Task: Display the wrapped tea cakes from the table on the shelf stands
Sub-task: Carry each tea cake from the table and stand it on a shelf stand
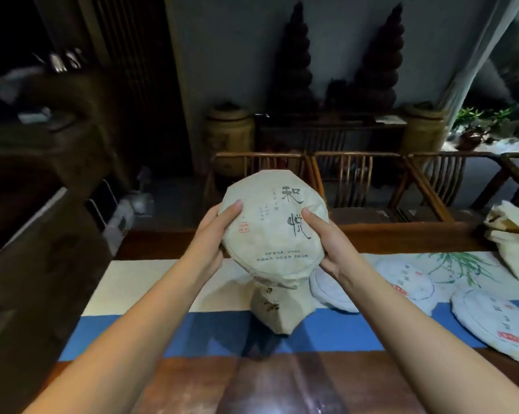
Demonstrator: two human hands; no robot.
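I hold a tan tea cake (274,225) upright between my left hand (215,234) and right hand (327,243); white cakes (401,282) lie right on the table (192,380).

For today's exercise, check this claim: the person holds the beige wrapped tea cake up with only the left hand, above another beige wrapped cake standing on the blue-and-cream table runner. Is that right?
Not quite. The head view shows both hands on the beige wrapped tea cake: the left hand on one edge and the right hand on the other. The rest stands: it is held above another beige wrapped cake standing on the blue-and-cream table runner.
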